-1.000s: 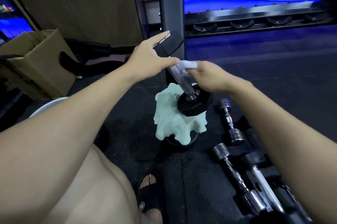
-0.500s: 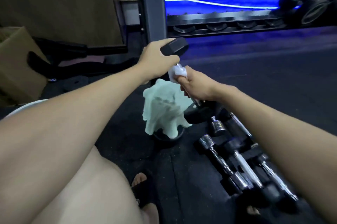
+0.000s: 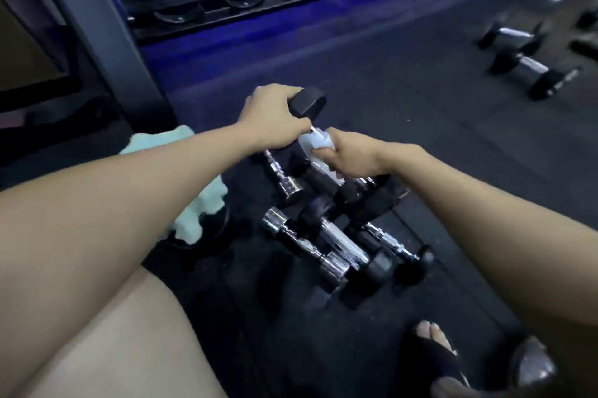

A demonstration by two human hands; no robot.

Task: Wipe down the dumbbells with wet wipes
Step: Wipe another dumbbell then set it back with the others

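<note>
Wiping a dumbbell's handle
Left hand (image 3: 270,117) grips the dumbbell (image 3: 307,103) by its black head; right hand (image 3: 348,155) is clamped round a wet wipe (image 3: 312,142) on its handle

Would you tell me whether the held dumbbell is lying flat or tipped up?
Tipped up: the left hand holds the dumbbell by its raised black head.

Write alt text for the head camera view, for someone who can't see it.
A left hand grips a dumbbell's black head while the right hand holds a white wipe on its handle, above more dumbbells on the dark floor.
</note>
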